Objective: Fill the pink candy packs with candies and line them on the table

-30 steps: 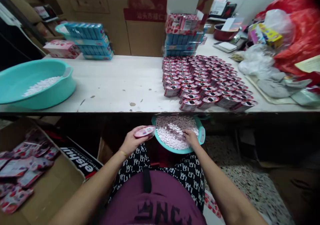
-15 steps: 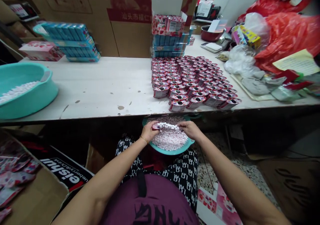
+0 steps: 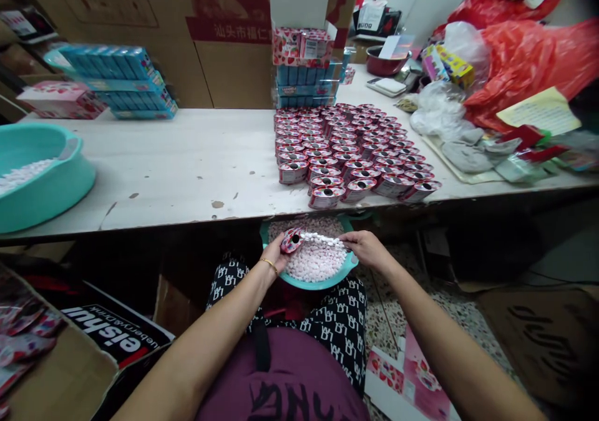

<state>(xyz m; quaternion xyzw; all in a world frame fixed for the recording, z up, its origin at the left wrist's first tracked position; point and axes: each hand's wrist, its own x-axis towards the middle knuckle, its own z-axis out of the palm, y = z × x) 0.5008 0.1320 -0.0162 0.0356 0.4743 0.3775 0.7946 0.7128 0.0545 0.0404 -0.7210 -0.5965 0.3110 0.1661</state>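
My left hand (image 3: 275, 256) grips a small round pink container (image 3: 291, 239), tilted so its dark hole faces right. My right hand (image 3: 367, 249) pinches one end of a white row of small candies (image 3: 321, 240) that runs to the container's opening. Both hands hover over a teal bowl (image 3: 349, 271) on my lap, full of pink and white candies (image 3: 312, 262). On the white table (image 3: 187, 165) above stand several rows of matching pink containers (image 3: 349, 150).
A large teal basin (image 3: 47, 184) with white candies sits at the table's left. Blue boxes (image 3: 116, 81) and a pink box are stacked behind. Red bags and clutter (image 3: 515, 78) crowd the right. A cardboard box (image 3: 70, 371) of wrappers stands on the floor at left.
My right hand rose from the candy pile holding a row of candies and met the container. My left hand tilted the container toward it. The view shifted rightward.
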